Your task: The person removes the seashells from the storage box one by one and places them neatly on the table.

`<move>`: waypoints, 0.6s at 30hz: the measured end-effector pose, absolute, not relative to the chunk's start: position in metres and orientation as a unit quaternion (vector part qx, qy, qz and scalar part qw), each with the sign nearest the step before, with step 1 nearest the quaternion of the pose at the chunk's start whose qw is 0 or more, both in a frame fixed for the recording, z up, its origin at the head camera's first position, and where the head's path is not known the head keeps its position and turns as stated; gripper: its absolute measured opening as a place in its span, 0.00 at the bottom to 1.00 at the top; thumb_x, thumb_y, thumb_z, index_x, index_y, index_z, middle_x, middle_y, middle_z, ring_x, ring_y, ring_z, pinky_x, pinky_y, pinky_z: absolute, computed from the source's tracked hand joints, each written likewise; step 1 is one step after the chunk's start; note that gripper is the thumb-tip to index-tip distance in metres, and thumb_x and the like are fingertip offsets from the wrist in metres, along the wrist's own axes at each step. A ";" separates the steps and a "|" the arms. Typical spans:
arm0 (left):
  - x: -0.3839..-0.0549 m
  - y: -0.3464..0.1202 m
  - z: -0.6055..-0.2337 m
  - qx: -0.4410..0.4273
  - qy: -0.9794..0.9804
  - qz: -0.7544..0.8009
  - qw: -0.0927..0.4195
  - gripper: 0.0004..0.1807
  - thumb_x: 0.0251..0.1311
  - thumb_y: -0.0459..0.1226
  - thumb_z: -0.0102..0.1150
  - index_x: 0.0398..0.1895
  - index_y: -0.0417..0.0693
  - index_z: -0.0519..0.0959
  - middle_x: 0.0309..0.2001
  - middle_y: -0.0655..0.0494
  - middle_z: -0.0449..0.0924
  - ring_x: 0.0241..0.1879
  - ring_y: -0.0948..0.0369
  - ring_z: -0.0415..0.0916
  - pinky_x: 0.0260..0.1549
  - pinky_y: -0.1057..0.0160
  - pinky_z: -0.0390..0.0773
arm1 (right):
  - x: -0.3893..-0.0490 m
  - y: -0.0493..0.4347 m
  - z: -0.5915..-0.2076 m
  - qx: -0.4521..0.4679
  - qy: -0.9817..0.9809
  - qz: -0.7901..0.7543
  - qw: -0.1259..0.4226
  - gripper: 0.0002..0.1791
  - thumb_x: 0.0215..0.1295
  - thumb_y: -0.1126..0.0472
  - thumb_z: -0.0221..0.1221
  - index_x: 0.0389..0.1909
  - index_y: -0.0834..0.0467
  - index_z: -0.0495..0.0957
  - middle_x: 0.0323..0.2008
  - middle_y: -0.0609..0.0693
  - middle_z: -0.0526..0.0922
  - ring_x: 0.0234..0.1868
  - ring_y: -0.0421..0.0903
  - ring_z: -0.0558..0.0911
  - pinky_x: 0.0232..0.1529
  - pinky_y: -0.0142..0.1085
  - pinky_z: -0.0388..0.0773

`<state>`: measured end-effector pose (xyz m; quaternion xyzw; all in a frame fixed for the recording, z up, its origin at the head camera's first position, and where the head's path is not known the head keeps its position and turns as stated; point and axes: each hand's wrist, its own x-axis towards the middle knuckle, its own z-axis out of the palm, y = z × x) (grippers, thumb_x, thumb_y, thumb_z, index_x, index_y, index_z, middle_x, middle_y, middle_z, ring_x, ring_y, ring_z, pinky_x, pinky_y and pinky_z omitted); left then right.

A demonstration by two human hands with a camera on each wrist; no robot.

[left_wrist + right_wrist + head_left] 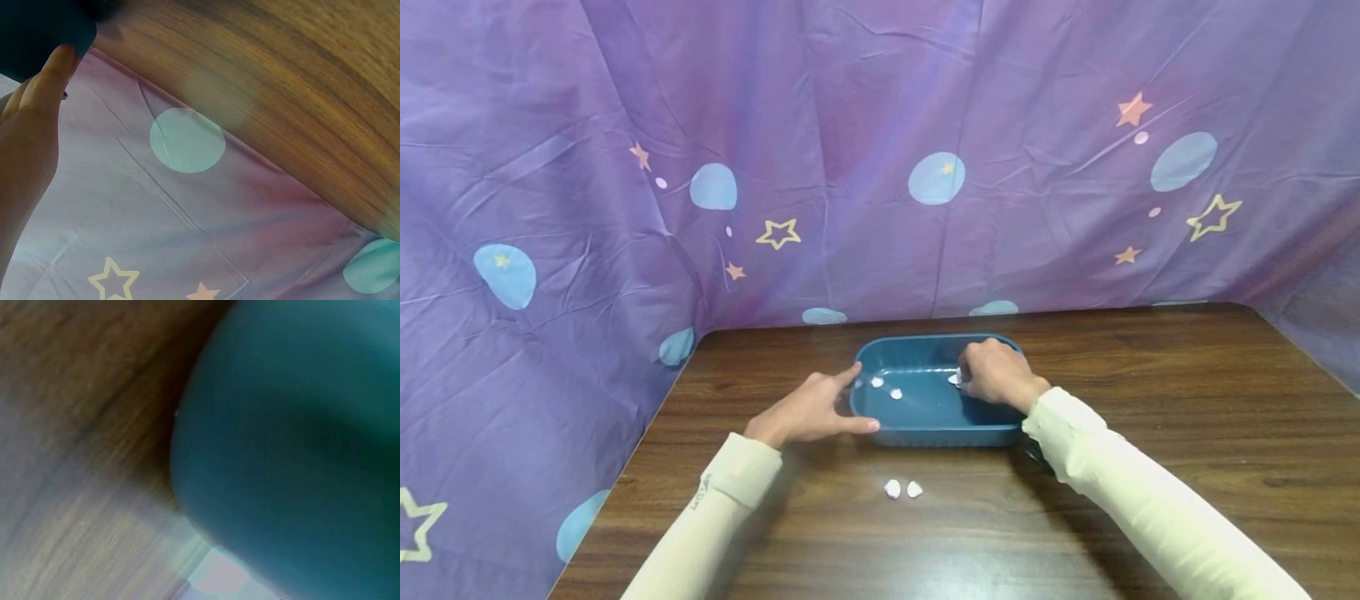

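Note:
A blue oblong plastic tub point(940, 437) stands on the wooden table. My left hand point(808, 408) reaches around its left end, thumb along the front rim and a straight finger against the far left side. In the left wrist view, fingers point(55, 69) touch the tub's dark wall point(78, 31). My right hand point(995, 372) is down inside the tub's right half, its curled fingers pinching at a small white shell-like piece point(954, 379); the fingertips are partly hidden. Two similar white pieces point(896, 393) lie in the tub's left half.
Two more white shell-like pieces point(892, 489) lie side by side on the wooden table point(1150, 367) in front of the tub. A purple curtain point(865, 100) with stars and blue spots hangs behind and left of the table. Something dark point(1037, 455) shows beneath the right sleeve.

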<state>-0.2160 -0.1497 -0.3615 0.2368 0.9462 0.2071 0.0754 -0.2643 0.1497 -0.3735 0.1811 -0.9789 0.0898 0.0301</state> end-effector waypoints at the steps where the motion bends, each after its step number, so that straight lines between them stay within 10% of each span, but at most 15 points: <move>1: -0.216 -0.150 -0.361 0.237 0.946 0.207 0.075 0.58 0.52 0.63 0.68 0.78 0.43 0.56 0.69 0.39 0.71 0.67 0.48 0.73 0.68 0.50 0.72 | -0.264 0.150 -0.373 0.182 -0.979 0.088 0.031 0.04 0.49 0.59 0.70 0.22 0.50 0.84 0.26 0.51 0.87 0.30 0.51 0.83 0.30 0.48 0.82; 18: -0.216 -0.150 -0.362 0.238 0.946 0.209 0.072 0.58 0.52 0.64 0.68 0.79 0.44 0.55 0.68 0.39 0.72 0.66 0.49 0.74 0.68 0.50 0.73 | -0.255 0.154 -0.365 0.239 -0.962 0.121 0.051 0.04 0.47 0.64 0.69 0.24 0.52 0.85 0.22 0.44 0.85 0.26 0.45 0.81 0.27 0.39 0.80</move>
